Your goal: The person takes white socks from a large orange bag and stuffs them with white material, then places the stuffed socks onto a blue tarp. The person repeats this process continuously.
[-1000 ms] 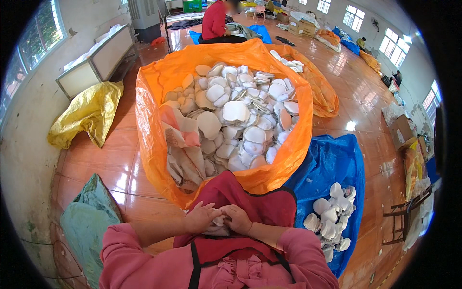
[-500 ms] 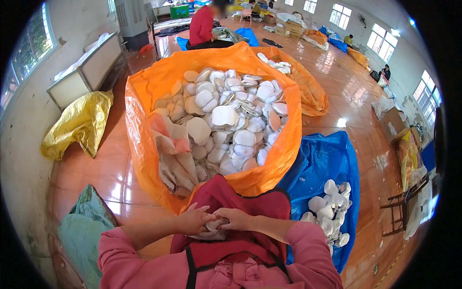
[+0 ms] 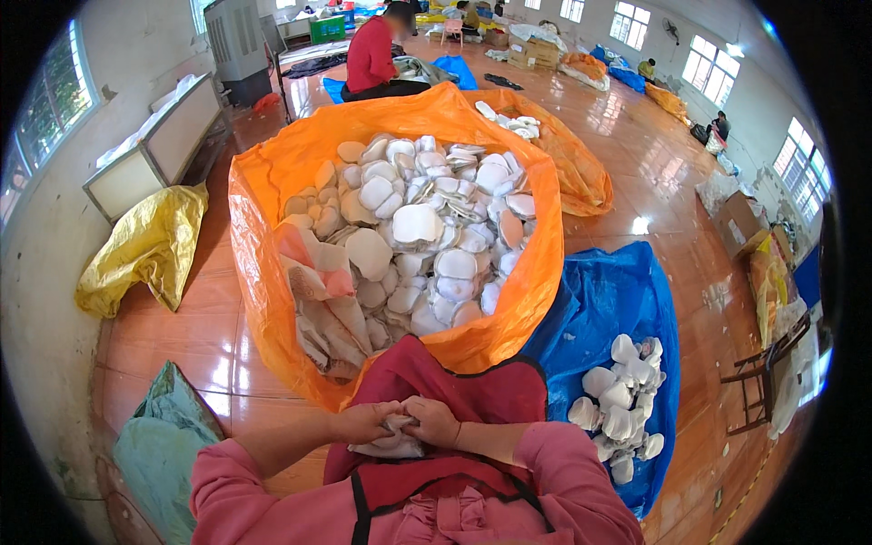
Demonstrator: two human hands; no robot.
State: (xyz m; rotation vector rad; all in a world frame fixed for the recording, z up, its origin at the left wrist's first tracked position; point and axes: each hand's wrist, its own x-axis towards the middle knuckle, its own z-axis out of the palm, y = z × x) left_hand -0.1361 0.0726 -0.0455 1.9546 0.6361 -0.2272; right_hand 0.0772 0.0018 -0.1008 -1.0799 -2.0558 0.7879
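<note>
Over the red apron (image 3: 490, 386) on my lap, my two hands meet around a white cloth pad (image 3: 392, 444). My left hand (image 3: 366, 422) grips it from the left with fingers closed, and my right hand (image 3: 433, 421) pinches it from the right. Part of the pad is hidden under the fingers. Just beyond my knees stands a large open orange sack (image 3: 263, 263) full of flat, rounded white and beige pads (image 3: 416, 223). To my right, a blue sack (image 3: 595, 282) lies spread out with a heap of cupped white pads (image 3: 620, 400) on it.
A yellow sack (image 3: 150, 245) and a green sack (image 3: 159, 445) lie on the tiled floor at left. Behind the orange sack sits a person in a red top (image 3: 371, 56), near another orange sack (image 3: 581, 173). A wooden chair (image 3: 763, 372) stands at right.
My hands have drawn closer together, with the fingers now curled in on the white pad. More of the pad shows below them. The view has shifted slightly.
</note>
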